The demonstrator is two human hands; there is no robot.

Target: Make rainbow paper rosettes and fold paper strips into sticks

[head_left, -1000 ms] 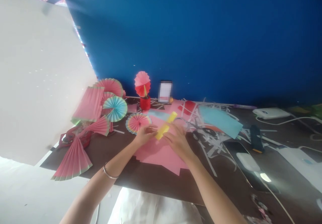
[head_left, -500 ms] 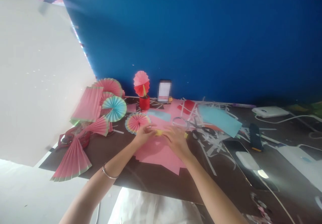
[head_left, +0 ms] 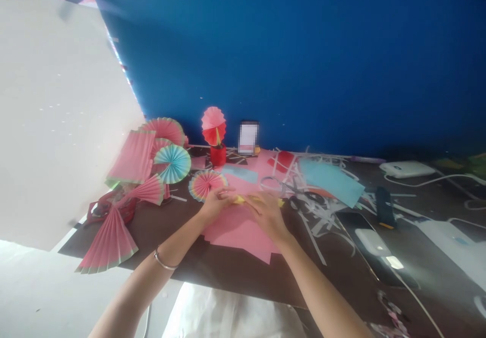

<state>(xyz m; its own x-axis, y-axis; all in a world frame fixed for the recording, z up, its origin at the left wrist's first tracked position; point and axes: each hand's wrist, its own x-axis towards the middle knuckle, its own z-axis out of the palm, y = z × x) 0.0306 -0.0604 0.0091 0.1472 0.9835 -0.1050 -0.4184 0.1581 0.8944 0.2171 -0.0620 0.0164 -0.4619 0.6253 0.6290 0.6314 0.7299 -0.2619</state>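
Note:
A narrow yellow paper strip (head_left: pixel 239 199) lies sideways between my hands, above pink paper sheets (head_left: pixel 240 231). My left hand (head_left: pixel 217 205) pinches its left end with closed fingers. Over the strip's middle and right part, my right hand (head_left: pixel 266 214) holds it with the fingers bent, and a yellow tip shows past the knuckles. Most of the strip is covered by my fingers. Just behind my left hand is a round pleated pink paper fan (head_left: pixel 208 185) with a pale striped edge.
Pleated pink fans (head_left: pixel 110 241) and a blue paper rosette (head_left: pixel 172 163) crowd the left. A paper flower stands in a red pot (head_left: pixel 217 155) at the back. Scissors (head_left: pixel 299 192), white paper scraps (head_left: pixel 322 221), blue paper (head_left: pixel 330 181) and a phone (head_left: pixel 364 241) lie to the right.
The yellow strip has turned from slanting away from me to lying sideways. My right hand has come down over it. Between half a second ago and now, little has moved.

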